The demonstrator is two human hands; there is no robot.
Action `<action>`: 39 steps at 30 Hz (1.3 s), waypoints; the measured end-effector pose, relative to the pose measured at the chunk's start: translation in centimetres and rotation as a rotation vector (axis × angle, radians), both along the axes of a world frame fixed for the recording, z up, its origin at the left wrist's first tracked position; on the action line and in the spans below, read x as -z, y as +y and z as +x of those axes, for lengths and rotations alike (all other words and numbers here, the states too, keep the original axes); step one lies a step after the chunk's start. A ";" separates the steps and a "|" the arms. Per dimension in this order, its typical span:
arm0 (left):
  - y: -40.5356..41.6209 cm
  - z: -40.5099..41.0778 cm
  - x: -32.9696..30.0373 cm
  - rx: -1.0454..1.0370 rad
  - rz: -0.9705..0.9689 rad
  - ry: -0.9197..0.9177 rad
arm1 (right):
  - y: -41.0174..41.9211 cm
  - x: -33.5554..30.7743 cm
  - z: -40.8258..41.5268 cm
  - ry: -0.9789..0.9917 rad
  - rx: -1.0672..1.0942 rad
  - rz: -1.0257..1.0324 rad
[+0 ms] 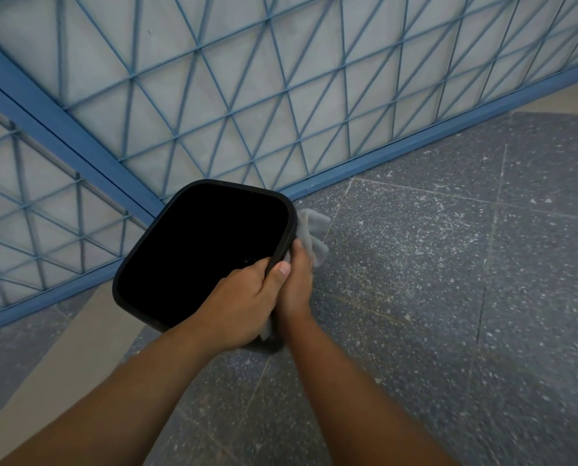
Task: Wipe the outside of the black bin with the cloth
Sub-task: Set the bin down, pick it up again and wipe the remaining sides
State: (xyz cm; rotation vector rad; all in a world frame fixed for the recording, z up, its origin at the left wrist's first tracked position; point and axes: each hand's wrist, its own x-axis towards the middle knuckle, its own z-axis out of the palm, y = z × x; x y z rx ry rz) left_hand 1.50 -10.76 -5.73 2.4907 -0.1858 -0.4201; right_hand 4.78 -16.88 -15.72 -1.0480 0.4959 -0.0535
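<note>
Grey speckled tile floor (449, 264), blue metal lattice railing (213, 95) behind. Black bin (200, 250) sits by railing; left hand (244, 304) grips its near rim, right hand (296, 284) presses grey cloth (311, 233) against outer wall, hands touching.

We see our left hand (244, 299) gripping the near rim of the black rounded-square plastic bin (136, 260), while at three o'clock of it our right hand (296, 280) presses a crumpled grey cloth (311, 230) against its outer wall, above the speckled grey tiled floor (449, 264).
</note>
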 end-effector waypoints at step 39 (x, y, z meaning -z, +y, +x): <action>0.0 0.3 0.4 0.015 -0.005 -0.010 | -0.1 1.0 -0.3 -0.039 -0.097 -0.380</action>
